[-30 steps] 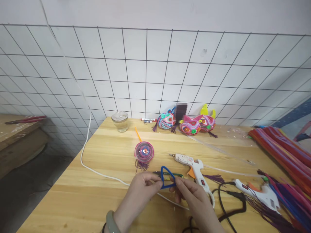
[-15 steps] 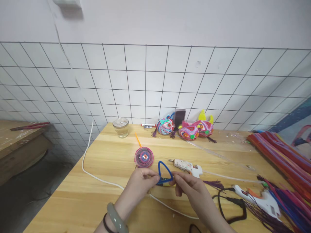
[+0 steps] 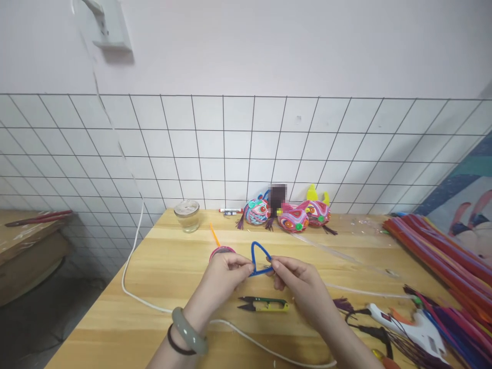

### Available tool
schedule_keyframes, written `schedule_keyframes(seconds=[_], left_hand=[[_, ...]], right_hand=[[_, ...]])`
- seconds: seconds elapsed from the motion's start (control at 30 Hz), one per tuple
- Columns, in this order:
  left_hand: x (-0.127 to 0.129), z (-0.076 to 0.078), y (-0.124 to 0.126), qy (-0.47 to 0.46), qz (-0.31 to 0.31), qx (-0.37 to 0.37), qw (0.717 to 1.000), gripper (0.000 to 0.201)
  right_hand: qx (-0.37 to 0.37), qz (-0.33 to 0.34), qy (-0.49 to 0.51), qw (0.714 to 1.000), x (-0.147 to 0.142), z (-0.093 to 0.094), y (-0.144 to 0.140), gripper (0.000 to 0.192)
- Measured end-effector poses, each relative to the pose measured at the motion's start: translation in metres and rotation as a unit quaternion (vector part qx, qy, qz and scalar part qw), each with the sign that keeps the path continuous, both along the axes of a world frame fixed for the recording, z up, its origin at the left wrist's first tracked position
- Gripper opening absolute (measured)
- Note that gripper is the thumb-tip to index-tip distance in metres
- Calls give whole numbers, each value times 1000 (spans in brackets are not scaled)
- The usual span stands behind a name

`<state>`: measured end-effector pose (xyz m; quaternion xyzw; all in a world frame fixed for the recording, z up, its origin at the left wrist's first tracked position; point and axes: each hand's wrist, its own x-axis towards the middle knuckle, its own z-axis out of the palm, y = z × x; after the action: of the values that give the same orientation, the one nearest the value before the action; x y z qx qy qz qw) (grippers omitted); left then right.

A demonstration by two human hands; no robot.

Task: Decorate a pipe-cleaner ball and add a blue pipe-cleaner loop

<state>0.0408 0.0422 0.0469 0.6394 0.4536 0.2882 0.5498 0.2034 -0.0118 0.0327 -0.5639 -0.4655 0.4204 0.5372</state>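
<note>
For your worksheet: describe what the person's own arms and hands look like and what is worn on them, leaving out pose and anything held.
Both hands are bare, without gloves, and no sleeves show on either forearm. The left hand has a smooth, pale grey-green bangle on the wrist, with a thin dark band just behind it. The right hand and its wrist carry nothing visible: no ring, watch or bracelet.

A blue pipe cleaner (image 3: 260, 258) is bent into a small closed triangle with rounded corners. It stands upright, point up, above the middle of the wooden table, pinched at its two lower corners, one on each side.
</note>
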Motion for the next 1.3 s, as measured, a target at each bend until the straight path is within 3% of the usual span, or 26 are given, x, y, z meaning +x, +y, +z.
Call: schedule_keyframes(seconds=[0.47,0.9,1.3], left_hand=[[1,0,-2,9,-1,14,1000,25],[1,7,-9,-7,-10,4,1000,25],[-1,8,-10,-11,-35,9,999,27]], right_hand=[[6,15,-32,999,5,-2,0,32],[0,15,-13,1000,5,1,-6,25],[-4,7,21,1000,5,3,-6,32]])
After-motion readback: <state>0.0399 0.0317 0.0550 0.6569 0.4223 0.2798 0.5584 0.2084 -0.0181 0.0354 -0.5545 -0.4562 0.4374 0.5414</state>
